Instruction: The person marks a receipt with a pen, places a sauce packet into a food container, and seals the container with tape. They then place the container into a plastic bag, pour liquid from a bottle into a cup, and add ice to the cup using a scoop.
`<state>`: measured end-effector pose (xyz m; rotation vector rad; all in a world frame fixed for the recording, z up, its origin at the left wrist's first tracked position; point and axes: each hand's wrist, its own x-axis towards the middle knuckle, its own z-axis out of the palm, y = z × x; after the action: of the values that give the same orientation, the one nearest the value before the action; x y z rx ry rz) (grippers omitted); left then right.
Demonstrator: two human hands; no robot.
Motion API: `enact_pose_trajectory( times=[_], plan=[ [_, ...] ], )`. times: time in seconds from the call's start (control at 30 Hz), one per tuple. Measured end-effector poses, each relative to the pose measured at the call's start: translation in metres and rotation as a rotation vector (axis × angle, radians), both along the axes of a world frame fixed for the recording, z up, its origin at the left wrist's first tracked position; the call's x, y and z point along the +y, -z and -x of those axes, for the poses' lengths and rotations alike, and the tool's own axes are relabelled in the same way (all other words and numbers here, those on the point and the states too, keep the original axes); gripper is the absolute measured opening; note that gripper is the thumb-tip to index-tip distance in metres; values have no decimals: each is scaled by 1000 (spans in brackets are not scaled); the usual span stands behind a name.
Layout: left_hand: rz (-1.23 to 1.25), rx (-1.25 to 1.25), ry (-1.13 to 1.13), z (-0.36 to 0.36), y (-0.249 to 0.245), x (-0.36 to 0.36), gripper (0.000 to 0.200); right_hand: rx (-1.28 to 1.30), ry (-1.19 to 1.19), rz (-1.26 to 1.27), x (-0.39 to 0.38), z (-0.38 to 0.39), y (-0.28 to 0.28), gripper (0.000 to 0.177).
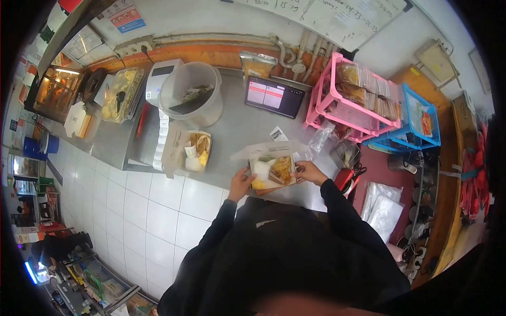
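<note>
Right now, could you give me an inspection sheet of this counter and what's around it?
surface: steel counter, crowded.
job's things: open food box holding fried food.
clutter: second food box, big bucket, tablet, pink rack, blue basket, plastic bags.
hands: left hand and right hand at the open box's sides; grip unclear.
cables: dark cord at wall socket.
surroundings: white tiles, whiteboard.

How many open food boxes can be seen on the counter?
2. One box lies between the left hand and right hand; the other box lies further left, near the white bucket. Others may be hidden.
</note>
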<state>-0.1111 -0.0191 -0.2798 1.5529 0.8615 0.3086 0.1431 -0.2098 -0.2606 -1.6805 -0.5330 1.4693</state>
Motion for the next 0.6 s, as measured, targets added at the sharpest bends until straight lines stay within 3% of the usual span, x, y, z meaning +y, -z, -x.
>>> enact_pose_trajectory(
  times=[0.1,0.13,0.2,0.23,0.3,0.37,0.4,0.43,0.47,0.5,0.53,0.57,0.6],
  plan=[
    [191,52,-68,3,11,-19,53,10,196,14,-26,12,16,64],
    [-97,-10,-161,2,24,-16,54,8,267,-6,-26,12,14,65],
    [-673,-131,-338,-1,46,-6,57,-765,338,-331,-13,12,5,71],
    [-666,-167,-286,-4,30,4,58,-1152,366,-493,-4,8,-2,75],
    [-648,-239,-179,-13,-30,30,63,-995,101,-476,7,-15,-9,81],
    [-323,-144,88,-11,-53,42,64,-705,-59,-253,15,-22,-22,83],
    [-222,-52,156,-10,-55,39,62,-500,-90,-46,24,-18,-41,81],
    [-128,48,224,-8,-56,36,60,-457,-67,37,26,-11,-40,80],
    [-101,191,231,-10,-56,26,55,-415,-43,119,29,-3,-40,78],
    [-71,334,236,-11,-56,14,51,-536,31,81,21,15,-20,76],
    [-45,165,139,-10,-30,-8,48,-656,105,41,12,31,-2,73],
    [-19,-1,41,-7,16,-35,47,-249,223,-108,5,44,8,70],
    [9,-165,-57,-4,42,-50,46,-200,256,-164,0,53,13,70]
  ],
)
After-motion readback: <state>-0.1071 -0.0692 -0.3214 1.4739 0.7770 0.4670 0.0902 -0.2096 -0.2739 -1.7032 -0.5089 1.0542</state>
